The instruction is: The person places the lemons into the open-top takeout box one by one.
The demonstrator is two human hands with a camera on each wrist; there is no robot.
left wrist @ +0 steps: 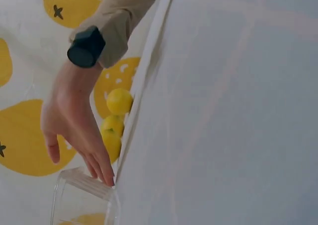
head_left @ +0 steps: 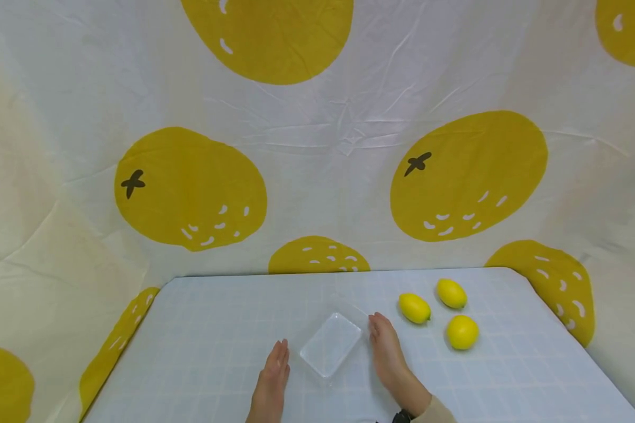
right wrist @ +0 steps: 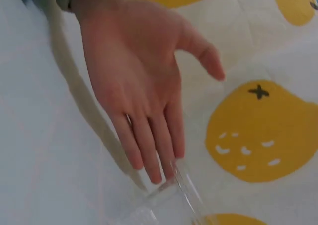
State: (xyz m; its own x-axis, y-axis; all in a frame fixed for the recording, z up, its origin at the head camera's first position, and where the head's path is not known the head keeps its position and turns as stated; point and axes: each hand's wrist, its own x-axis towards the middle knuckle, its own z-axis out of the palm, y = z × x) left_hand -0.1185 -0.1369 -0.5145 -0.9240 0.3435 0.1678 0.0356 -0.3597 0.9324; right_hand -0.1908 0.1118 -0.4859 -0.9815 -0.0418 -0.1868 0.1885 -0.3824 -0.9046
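A clear plastic container sits on the table at an angle between my two hands. On its left side, my left hand has straight fingers held together, with the fingertips close to the wall. Seen from the right wrist, that left hand shows its palm and a spread thumb. My right hand stands upright along the right side, its straight fingertips at the rim. In the left wrist view the right hand's fingers reach down to the container. Whether either hand presses the container I cannot tell.
Three lemons lie right of the right hand: one nearer it, one farther back, one toward the front. A pale checked cloth covers the table. Behind hangs a white curtain printed with yellow fruit.
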